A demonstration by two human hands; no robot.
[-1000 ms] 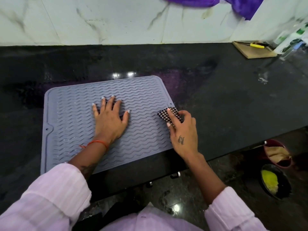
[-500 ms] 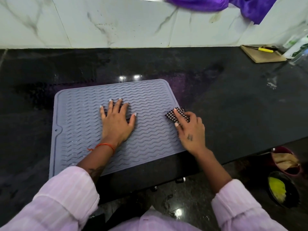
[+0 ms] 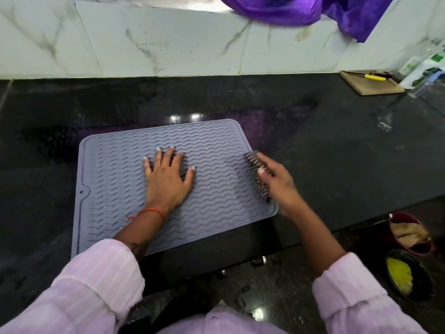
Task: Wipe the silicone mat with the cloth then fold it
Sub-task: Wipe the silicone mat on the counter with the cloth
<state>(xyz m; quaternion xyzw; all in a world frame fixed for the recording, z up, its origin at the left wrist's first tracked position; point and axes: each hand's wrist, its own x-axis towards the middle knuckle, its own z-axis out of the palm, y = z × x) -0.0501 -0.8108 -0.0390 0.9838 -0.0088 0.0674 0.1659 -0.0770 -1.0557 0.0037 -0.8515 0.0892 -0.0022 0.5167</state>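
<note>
- Head view looks down on a black stone table with a grey silicone mat lying flat on it, wavy ribs up, its near edge close to the table's front lip.
- The left hand lies palm down near the middle of the mat, fingers spread and pointing to twelve o'clock; its grip is released, pressing flat and clasping nothing. An orange thread circles that wrist.
- The right hand sits at the mat's three o'clock edge, blurred with movement. Its grip is grasping the checked cloth, fingers curled over it, thumb on the upper side.
- The cloth shows as a narrow dark-and-white strip touching the mat just inside that right edge.
- Both arms wear pale pink striped sleeves.
- At one o'clock on the table, near the marble wall, lies a wooden board with a yellow-handled tool on it.
- Purple fabric hangs at twelve o'clock over the wall.
- At four o'clock, below the table, stand a red bin and a dark bowl with something yellow in it.
</note>
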